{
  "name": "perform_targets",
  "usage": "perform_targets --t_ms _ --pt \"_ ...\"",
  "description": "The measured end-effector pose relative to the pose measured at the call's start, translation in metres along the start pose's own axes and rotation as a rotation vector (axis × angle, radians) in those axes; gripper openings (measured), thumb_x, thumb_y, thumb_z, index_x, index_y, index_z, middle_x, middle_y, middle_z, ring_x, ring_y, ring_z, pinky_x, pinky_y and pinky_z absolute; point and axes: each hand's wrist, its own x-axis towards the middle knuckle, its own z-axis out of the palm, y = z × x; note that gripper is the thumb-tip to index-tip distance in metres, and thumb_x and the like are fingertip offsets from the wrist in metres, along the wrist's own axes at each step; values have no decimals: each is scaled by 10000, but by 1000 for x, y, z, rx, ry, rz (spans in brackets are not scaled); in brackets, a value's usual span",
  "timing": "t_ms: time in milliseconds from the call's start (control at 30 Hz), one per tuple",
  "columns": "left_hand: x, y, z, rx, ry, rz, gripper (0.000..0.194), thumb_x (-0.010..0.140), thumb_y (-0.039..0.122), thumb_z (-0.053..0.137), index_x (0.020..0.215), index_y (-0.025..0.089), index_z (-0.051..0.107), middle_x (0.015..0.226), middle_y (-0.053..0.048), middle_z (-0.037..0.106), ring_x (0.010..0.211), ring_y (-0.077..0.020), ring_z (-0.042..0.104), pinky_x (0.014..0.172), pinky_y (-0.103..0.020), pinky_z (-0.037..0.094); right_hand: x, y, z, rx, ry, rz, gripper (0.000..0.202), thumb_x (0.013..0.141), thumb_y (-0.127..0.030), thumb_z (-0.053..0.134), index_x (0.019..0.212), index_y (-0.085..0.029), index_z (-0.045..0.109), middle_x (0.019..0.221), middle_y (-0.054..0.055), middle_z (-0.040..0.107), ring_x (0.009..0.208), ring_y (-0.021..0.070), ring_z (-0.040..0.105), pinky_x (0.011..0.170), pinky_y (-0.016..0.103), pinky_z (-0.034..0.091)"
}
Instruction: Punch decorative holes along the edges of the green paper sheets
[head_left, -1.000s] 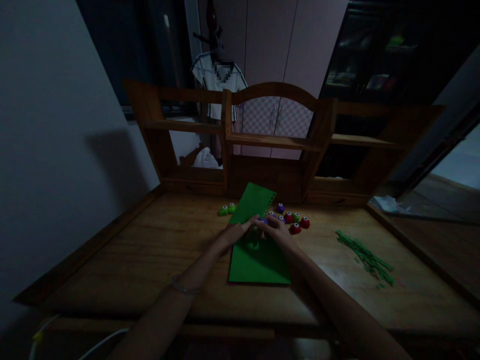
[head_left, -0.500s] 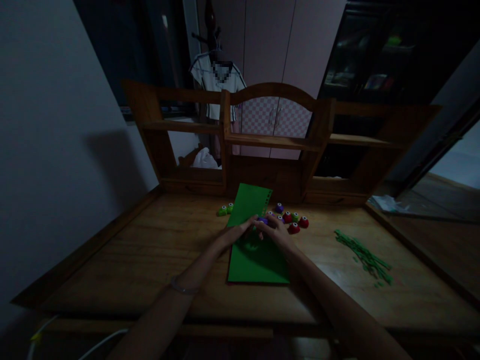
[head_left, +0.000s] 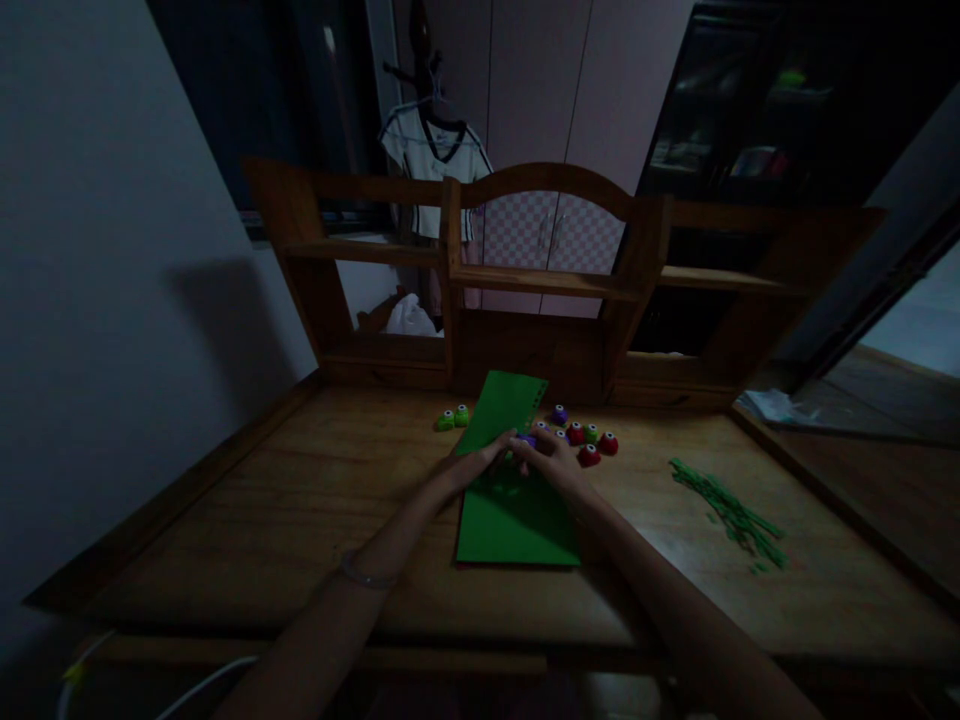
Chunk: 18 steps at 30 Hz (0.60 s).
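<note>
My left hand [head_left: 498, 450] and my right hand [head_left: 553, 461] meet above a long green sheet [head_left: 517, 530] that lies on the wooden desk. Between their closed fingertips is a small purple figure [head_left: 526, 440], partly covered by the fingers. More purple figures with white eyes, one of them the purple eyed figure [head_left: 559, 414], sit just beyond my right hand. Beside them stand a red eyed figure [head_left: 589, 455], other red ones and a green one [head_left: 591, 433]. Two light green eyed figures [head_left: 454, 418] rest left of the sheet.
A heap of thin green strips [head_left: 727, 505] lies on the right of the desk [head_left: 300, 520]. A wooden shelf unit [head_left: 544, 284] rises along its back edge. A white cable [head_left: 206, 685] hangs at the lower left. Behind, a shirt [head_left: 435, 165] hangs from a stand.
The far end of the green sheet has shifted slightly to the right. Both hands stay nearly in place around the purple figure, with only small finger movement.
</note>
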Motion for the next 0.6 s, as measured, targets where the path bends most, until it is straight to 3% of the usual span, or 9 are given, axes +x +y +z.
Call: perform_targets --t_ms 167,333,600 --pt "4 -11 -2 46 -12 11 512 776 653 415 620 176 521 563 16 472 525 -123 423 544 -253 337 3 6 -1 -28 -2 9 347 777 -529 584 828 -185 589 618 -7 605 539 130 551 517 233 403" --pt "3 -7 -1 60 -34 31 534 775 669 401 621 175 534 569 14 474 531 -128 425 554 -266 349 -1 -3 0 2 -8 -3 348 803 -530 552 789 -183 586 649 7 621 571 143 578 540 245 423" --pt "-3 -5 -3 75 -50 -55 579 765 702 376 673 174 594 673 -27 585 628 -169 497 603 -285 372 -4 -10 5 4 76 -5 336 772 -526 591 692 -200 582 592 8 601 548 156 569 527 264 404"
